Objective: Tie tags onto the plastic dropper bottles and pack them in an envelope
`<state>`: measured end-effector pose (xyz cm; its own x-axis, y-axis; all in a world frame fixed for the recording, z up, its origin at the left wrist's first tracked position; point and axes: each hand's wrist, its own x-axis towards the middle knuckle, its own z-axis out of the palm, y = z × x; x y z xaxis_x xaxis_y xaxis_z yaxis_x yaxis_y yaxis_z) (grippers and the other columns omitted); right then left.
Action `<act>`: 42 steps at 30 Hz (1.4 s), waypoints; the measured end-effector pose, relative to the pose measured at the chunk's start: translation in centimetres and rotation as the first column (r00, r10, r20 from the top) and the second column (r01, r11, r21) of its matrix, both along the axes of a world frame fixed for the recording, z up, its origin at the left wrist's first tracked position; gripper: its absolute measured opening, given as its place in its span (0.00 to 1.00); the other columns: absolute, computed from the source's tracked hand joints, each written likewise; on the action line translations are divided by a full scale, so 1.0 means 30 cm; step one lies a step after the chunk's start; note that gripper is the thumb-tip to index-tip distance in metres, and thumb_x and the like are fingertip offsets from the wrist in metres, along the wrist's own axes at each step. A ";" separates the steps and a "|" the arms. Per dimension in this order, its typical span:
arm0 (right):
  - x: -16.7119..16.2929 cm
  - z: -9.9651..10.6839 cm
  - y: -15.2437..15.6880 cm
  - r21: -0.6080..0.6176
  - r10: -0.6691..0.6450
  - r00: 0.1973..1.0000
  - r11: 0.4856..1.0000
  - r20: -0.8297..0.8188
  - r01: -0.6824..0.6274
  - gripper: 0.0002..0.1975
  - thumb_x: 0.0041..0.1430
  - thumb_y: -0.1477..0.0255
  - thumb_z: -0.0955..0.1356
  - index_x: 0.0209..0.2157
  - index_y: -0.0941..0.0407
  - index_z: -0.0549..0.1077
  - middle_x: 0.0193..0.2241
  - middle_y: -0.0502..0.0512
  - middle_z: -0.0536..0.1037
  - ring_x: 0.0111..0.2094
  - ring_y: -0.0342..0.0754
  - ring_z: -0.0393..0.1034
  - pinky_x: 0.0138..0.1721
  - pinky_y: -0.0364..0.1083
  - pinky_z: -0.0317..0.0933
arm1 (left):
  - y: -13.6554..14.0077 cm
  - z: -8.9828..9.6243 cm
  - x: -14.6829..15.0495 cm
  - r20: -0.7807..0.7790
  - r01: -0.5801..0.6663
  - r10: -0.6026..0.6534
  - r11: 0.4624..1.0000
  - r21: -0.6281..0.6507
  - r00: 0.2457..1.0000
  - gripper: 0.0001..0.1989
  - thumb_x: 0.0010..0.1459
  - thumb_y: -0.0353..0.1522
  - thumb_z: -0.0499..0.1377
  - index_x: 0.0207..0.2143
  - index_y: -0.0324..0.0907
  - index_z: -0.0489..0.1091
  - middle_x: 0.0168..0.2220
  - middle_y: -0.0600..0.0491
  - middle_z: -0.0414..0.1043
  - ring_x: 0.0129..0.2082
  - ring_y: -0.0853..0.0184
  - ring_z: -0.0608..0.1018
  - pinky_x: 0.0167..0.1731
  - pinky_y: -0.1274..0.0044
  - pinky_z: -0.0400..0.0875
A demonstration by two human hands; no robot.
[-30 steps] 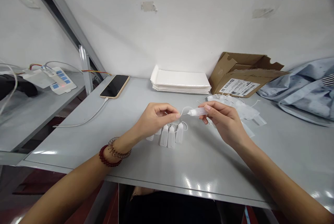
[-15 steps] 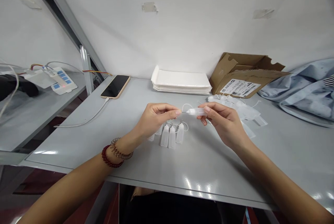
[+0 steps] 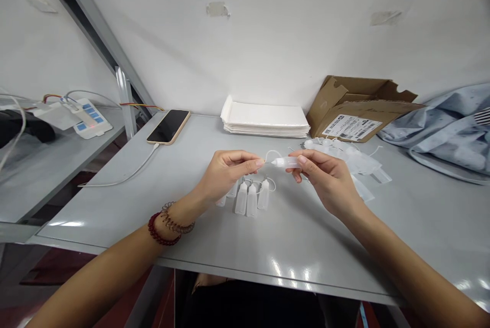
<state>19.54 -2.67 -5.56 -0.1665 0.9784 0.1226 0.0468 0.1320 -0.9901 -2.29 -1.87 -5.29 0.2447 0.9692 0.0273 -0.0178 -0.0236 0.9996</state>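
Grey tabletop (image 3: 214, 246), glossy under the light, spreads beneath your fingers. Your right hand (image 3: 329, 177) grips a small translucent bottle (image 3: 288, 162), held level between your two hands with its thin tip (image 3: 269, 162) towards your left. Your left hand (image 3: 229, 172) pinches the end of its white strap (image 3: 273, 152) beside that tip. You can't tell whether the bottle is filled. Just below your left fingertips lie more small bottles (image 3: 251, 202), some partly hidden. Beyond your right fingers sits a translucent plastic pile (image 3: 360, 161); past it, an open cardboard box (image 3: 318, 106), its inside mostly hidden, bears a printed label (image 3: 351, 128) too small to read. Straight beyond your fingertips rests a white stack (image 3: 266, 115).
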 end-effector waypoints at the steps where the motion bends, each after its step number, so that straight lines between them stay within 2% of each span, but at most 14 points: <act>1: -0.001 -0.001 0.000 -0.001 -0.009 1.000 1.000 0.008 0.009 0.11 0.59 0.63 0.67 0.37 0.55 0.76 0.27 0.51 0.76 0.26 0.43 0.64 0.34 0.47 0.58 | 0.000 0.000 0.001 -0.001 -0.003 0.003 1.000 0.000 1.000 0.08 0.50 0.37 0.65 0.29 0.42 0.78 0.26 0.54 0.75 0.29 0.70 0.73 0.33 0.77 0.67; 7: -0.014 -0.005 -0.016 0.023 -0.097 0.994 0.995 0.056 0.096 0.11 0.58 0.62 0.67 0.37 0.54 0.77 0.21 0.48 0.72 0.27 0.43 0.65 0.36 0.47 0.57 | -0.002 0.004 0.008 -0.013 -0.053 0.053 0.999 0.007 0.999 0.08 0.50 0.37 0.65 0.28 0.42 0.78 0.24 0.56 0.72 0.27 0.72 0.70 0.30 0.79 0.64; 13: -0.040 0.006 -0.042 0.060 -0.162 0.974 0.986 0.160 0.154 0.13 0.58 0.61 0.67 0.38 0.54 0.76 0.23 0.50 0.74 0.25 0.43 0.66 0.28 0.45 0.58 | -0.010 0.005 0.014 -0.035 -0.093 0.094 0.995 0.040 0.995 0.08 0.51 0.36 0.64 0.28 0.40 0.78 0.22 0.56 0.68 0.25 0.73 0.66 0.26 0.79 0.61; 18: -0.043 0.008 -0.047 0.099 -0.170 0.959 0.984 0.226 0.151 0.13 0.59 0.61 0.66 0.38 0.54 0.76 0.19 0.50 0.72 0.25 0.45 0.67 0.24 0.44 0.57 | -0.014 0.000 0.011 -0.070 -0.078 0.083 0.995 0.068 0.994 0.08 0.52 0.36 0.63 0.28 0.40 0.78 0.24 0.55 0.70 0.27 0.71 0.69 0.27 0.78 0.64; 27: -0.054 0.006 -0.065 0.119 -0.146 0.961 0.986 0.234 0.121 0.13 0.59 0.62 0.66 0.37 0.55 0.77 0.18 0.49 0.72 0.23 0.44 0.67 0.24 0.44 0.58 | -0.010 -0.013 0.005 -0.098 -0.058 0.068 0.993 0.099 0.993 0.09 0.53 0.37 0.62 0.27 0.40 0.77 0.24 0.54 0.71 0.27 0.70 0.69 0.28 0.78 0.64; 36: -0.058 -0.001 -0.073 0.127 -0.127 0.956 0.987 0.265 0.096 0.13 0.60 0.64 0.64 0.36 0.56 0.77 0.20 0.50 0.73 0.22 0.43 0.67 0.24 0.43 0.59 | -0.012 -0.015 0.005 -0.118 -0.038 0.047 0.996 0.083 0.992 0.09 0.53 0.36 0.62 0.26 0.40 0.76 0.23 0.55 0.69 0.26 0.71 0.68 0.26 0.78 0.63; 42: -0.057 -0.008 -0.076 0.150 -0.119 0.951 0.986 0.285 0.078 0.14 0.61 0.64 0.64 0.39 0.55 0.78 0.20 0.50 0.73 0.22 0.43 0.66 0.24 0.43 0.58 | -0.013 -0.012 0.006 -0.148 -0.031 0.044 0.995 0.094 0.988 0.09 0.53 0.36 0.62 0.26 0.40 0.76 0.23 0.54 0.70 0.26 0.70 0.68 0.26 0.78 0.63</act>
<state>17.81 -4.94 -5.81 -0.1182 0.9693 0.2157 0.3506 0.2440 -0.9042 -2.11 -2.25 -5.65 0.2162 0.9729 0.0819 0.1348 -0.1128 0.9844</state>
